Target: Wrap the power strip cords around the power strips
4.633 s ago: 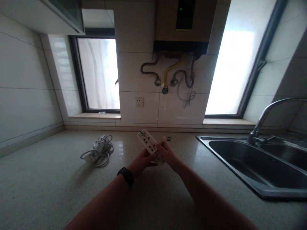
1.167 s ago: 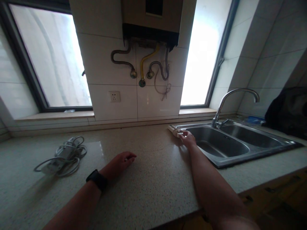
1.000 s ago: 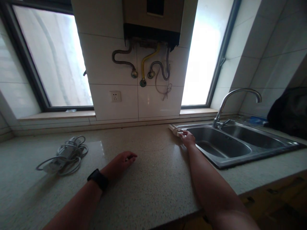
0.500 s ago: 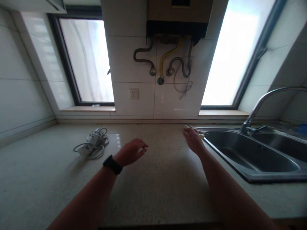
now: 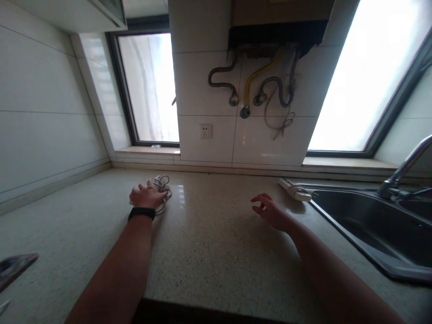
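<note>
Since earlier, the left hand (image 5: pixel 146 196) has reached the corded strip (image 5: pixel 158 182) toward the back-left corner of the counter (image 5: pixel 209 234), grip unclear; the right hand (image 5: pixel 268 210), empty, half-open, has left the white strip (image 5: pixel 297 192) beside the sink (image 5: pixel 394 267)

A heater (image 5: pixel 278 36) hangs on the wall (image 5: pixel 202 85). Below the heater are a grey pipe (image 5: pixel 221 84), a yellow pipe (image 5: pixel 247 87) and, lower left, a socket (image 5: pixel 205 131). A left window (image 5: pixel 150 90) and right window (image 5: pixel 357 85) flank it; a sink (image 5: pixel 364 225) and tap (image 5: pixel 403 172) stand to its lower right.
</note>
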Demonstrator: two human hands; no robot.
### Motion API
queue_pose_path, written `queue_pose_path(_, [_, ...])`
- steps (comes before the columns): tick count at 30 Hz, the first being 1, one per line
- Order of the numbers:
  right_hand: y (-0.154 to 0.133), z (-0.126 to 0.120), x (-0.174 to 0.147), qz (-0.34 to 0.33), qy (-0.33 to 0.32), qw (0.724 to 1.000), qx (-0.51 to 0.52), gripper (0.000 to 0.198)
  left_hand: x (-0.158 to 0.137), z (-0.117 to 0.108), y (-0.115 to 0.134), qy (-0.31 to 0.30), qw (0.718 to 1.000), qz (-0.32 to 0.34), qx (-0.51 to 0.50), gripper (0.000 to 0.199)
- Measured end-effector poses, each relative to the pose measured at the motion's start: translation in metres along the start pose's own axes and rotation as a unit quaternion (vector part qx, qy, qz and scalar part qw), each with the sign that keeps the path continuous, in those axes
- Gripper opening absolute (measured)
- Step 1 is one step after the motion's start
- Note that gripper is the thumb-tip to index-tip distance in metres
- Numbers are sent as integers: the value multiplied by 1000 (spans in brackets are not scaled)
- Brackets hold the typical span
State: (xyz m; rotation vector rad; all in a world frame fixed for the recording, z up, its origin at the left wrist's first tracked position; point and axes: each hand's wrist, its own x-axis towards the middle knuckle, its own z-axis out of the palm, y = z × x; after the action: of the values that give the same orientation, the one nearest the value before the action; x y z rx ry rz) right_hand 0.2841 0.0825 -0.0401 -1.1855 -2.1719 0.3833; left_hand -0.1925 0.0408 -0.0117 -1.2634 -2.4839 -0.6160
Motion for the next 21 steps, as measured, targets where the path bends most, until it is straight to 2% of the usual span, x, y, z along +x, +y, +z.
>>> queue_pose_path(2, [5,0,0,7,-7,1000,3,25,2,3,-1,-49,998,-20,15,98])
queue_pose_path(5, [10,3,0,7,-14,1000,4,26,4,6,1,-80,996,-26,21,104])
queue_pose_path(10, [10,4,0,15,-40,999,0,26,9,19,-2,-72,996,-10,42,113])
queue_pose_path(13, [6,1,1,20,-56,998,-7,27,10,25,-7,-69,996,13,52,111])
queue_pose_path(17, [-2,-2,2,33,-61,998,-12,26,8,22,-12,-65,995,48,60,103])
queue_pose_path(21, [-7,-5,1,48,-61,997,-18,25,7,16,-12,-70,995,55,54,99])
